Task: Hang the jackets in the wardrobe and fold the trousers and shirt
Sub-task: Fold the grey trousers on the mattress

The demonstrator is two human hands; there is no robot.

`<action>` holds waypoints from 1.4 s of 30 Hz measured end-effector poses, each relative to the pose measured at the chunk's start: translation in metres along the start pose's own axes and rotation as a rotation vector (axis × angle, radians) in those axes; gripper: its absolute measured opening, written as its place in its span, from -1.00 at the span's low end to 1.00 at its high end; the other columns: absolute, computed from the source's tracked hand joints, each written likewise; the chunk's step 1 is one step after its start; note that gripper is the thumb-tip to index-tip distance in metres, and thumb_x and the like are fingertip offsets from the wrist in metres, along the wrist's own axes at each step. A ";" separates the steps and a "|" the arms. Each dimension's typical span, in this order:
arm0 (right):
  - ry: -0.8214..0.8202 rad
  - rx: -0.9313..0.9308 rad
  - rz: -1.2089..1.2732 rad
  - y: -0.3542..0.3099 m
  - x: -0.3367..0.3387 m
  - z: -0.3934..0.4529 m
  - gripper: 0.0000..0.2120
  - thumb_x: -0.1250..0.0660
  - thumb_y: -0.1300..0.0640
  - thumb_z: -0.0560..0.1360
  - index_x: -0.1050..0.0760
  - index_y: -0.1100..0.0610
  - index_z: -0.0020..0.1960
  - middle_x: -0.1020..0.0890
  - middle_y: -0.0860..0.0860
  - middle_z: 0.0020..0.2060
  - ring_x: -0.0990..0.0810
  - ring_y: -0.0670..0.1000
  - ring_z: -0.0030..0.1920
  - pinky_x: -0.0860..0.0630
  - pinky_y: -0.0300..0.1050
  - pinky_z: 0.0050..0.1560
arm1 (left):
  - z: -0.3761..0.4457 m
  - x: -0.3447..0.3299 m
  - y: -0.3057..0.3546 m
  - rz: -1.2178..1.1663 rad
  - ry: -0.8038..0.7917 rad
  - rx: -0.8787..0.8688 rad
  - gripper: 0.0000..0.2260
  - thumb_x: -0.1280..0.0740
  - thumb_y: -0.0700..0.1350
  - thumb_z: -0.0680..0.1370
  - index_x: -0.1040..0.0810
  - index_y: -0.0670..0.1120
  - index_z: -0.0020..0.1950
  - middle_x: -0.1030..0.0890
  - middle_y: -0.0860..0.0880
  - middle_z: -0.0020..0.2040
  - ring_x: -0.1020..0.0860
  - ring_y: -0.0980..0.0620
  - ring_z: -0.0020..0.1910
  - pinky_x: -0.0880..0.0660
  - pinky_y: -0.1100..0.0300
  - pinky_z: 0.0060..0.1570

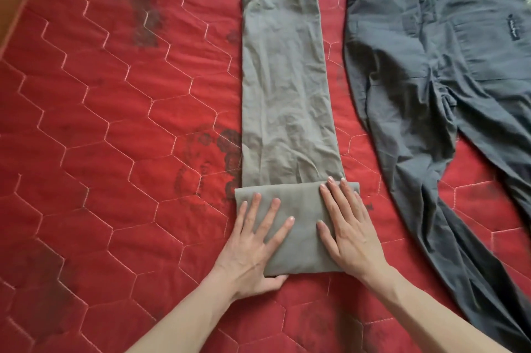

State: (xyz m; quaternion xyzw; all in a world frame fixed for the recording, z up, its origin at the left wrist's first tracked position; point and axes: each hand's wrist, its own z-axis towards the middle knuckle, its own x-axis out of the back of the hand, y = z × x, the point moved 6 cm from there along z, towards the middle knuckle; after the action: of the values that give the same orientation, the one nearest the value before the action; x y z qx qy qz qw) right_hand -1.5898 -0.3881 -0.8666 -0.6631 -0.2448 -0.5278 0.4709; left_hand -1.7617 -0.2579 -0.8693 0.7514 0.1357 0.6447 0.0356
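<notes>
**On the red quilt: khaki trousers partly folded**

Nearest the camera, the folded end of the khaki trousers (287, 111) is pressed flat by the left hand (255, 240) and right hand (347, 226), fingers straight, nothing gripped. Beyond, their length lies unfolded on the quilt (100, 94). To the right, grey trousers (431, 88) are spread out, judged untouched. No jackets or shirt are seen.

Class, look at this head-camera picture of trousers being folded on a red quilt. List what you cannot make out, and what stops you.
1. Head view: the olive trousers waistband end is hidden inside the fold under the left hand and right hand.
2. The dark grey trousers run off the right and bottom edges.
3. Their small back label is too small and blurred to read.
4. The left thumb tucks under the fold.
</notes>
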 end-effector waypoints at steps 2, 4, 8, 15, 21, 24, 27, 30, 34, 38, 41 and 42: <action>-0.028 0.016 -0.050 0.000 0.003 -0.003 -0.35 -0.14 -0.12 0.68 -0.14 0.13 0.69 -0.13 0.08 0.69 -0.07 0.15 0.68 -0.15 0.21 0.62 | -0.002 0.006 0.001 0.014 -0.044 -0.020 0.04 -0.34 0.40 0.35 -0.08 -0.02 0.71 0.02 -0.25 0.70 0.07 -0.48 0.63 -0.02 -0.42 0.54; -0.050 0.056 -0.127 -0.002 0.008 -0.006 -0.36 -0.13 -0.12 0.69 -0.13 0.11 0.69 -0.11 0.10 0.69 -0.07 0.17 0.68 -0.12 0.21 0.62 | -0.003 0.010 0.006 0.029 -0.098 -0.011 0.07 -0.38 0.34 0.32 -0.09 -0.07 0.71 0.03 -0.27 0.70 0.06 -0.48 0.63 -0.06 -0.41 0.52; -0.079 0.128 -0.190 -0.010 0.010 -0.024 -0.35 -0.14 -0.09 0.69 -0.11 0.13 0.70 -0.08 0.09 0.69 -0.08 0.18 0.68 -0.10 0.22 0.62 | -0.003 0.010 0.020 0.071 -0.248 0.111 -0.09 -0.44 0.02 0.35 -0.22 -0.21 0.64 -0.11 -0.35 0.65 -0.09 -0.55 0.58 -0.28 -0.42 0.46; -0.252 0.174 -0.166 -0.017 0.017 -0.043 0.06 -0.37 -0.34 0.37 -0.09 0.12 0.70 -0.06 0.11 0.70 -0.03 0.20 0.69 -0.11 0.25 0.58 | -0.005 0.024 0.032 0.025 -0.265 0.184 -0.32 -0.09 -0.23 0.40 -0.44 -0.20 0.55 -0.33 -0.29 0.59 -0.27 -0.48 0.53 -0.44 -0.34 0.36; -0.328 0.262 -0.269 -0.015 0.034 -0.035 0.03 -0.42 -0.07 0.28 -0.16 0.15 0.68 -0.15 0.18 0.67 -0.16 0.25 0.65 -0.17 0.20 0.54 | -0.005 0.046 0.026 -0.046 -0.390 0.151 -0.11 -0.15 -0.28 0.46 0.25 -0.08 0.70 0.34 -0.15 0.67 0.43 -0.31 0.60 0.33 -0.19 0.59; -0.248 0.265 -0.249 -0.023 0.049 -0.034 -0.20 -0.43 0.06 0.37 -0.38 0.18 0.58 -0.36 0.21 0.58 -0.35 0.26 0.57 -0.28 0.17 0.51 | -0.002 0.060 0.025 -0.039 -0.440 0.130 -0.14 -0.17 -0.25 0.51 0.24 -0.08 0.70 0.31 -0.12 0.68 0.36 -0.27 0.63 0.26 -0.16 0.62; -0.200 0.244 -0.168 -0.028 0.067 -0.035 -0.23 -0.57 0.25 0.25 -0.53 0.22 0.46 -0.52 0.19 0.47 -0.50 0.22 0.47 -0.55 0.14 0.38 | -0.002 0.072 0.021 -0.074 -0.512 0.122 -0.16 -0.19 -0.25 0.52 0.21 -0.09 0.70 0.24 -0.11 0.70 0.27 -0.26 0.66 0.19 -0.12 0.63; -0.150 0.255 -0.082 -0.034 0.085 -0.041 -0.29 -0.62 0.36 0.19 -0.62 0.25 0.35 -0.62 0.15 0.36 -0.61 0.17 0.37 -0.65 0.10 0.22 | -0.010 0.083 0.024 -0.150 -0.574 0.107 -0.19 -0.19 -0.29 0.54 0.16 -0.10 0.71 0.16 -0.12 0.71 0.19 -0.22 0.68 0.11 -0.07 0.64; -0.136 0.217 0.042 -0.043 0.107 -0.053 -0.41 -0.70 0.30 0.23 -0.69 0.17 0.25 -0.70 0.03 0.25 -0.70 0.02 0.23 -0.68 -0.06 0.11 | -0.026 0.103 0.026 -0.380 -0.586 0.121 -0.29 -0.12 -0.38 0.57 -0.01 -0.09 0.71 -0.05 -0.08 0.71 -0.03 -0.08 0.69 0.01 0.16 0.61; -0.145 0.107 0.226 -0.039 0.120 -0.056 -0.49 -0.73 0.29 0.24 -0.71 0.11 0.16 -0.76 -0.10 0.05 -0.76 -0.07 -0.04 -0.65 -0.19 -0.12 | -0.032 0.119 0.007 -0.523 -0.593 0.225 -0.39 -0.12 -0.30 0.60 -0.30 0.10 0.63 -0.45 -0.04 0.54 -0.42 -0.09 0.49 -0.33 0.20 0.40; -0.094 -0.064 0.461 -0.028 0.126 -0.046 -0.62 -0.70 0.21 0.33 -0.72 0.05 0.10 -0.75 -0.21 -0.09 -0.72 -0.21 -0.14 -0.60 -0.22 -0.15 | -0.026 0.127 -0.020 -0.681 -0.593 0.266 -0.49 -0.22 -0.26 0.53 -0.56 0.18 0.39 -0.67 0.10 0.13 -0.60 0.28 -0.04 -0.42 0.43 -0.09; -0.071 -0.136 0.549 -0.023 0.126 -0.043 -0.68 -0.66 0.14 0.37 -0.72 0.02 0.10 -0.75 -0.23 -0.07 -0.72 -0.22 -0.12 -0.60 -0.25 -0.13 | -0.023 0.129 -0.031 -0.771 -0.562 0.299 -0.56 -0.28 -0.25 0.51 -0.64 0.16 0.28 -0.68 0.16 0.03 -0.59 0.32 -0.13 -0.41 0.47 -0.17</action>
State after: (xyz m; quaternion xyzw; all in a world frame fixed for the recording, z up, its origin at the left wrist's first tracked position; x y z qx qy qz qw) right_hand -1.5882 -0.4373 -0.7408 -0.7527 -0.0365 -0.3725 0.5416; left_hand -1.7719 -0.1986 -0.7487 0.7881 0.4795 0.3310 0.1984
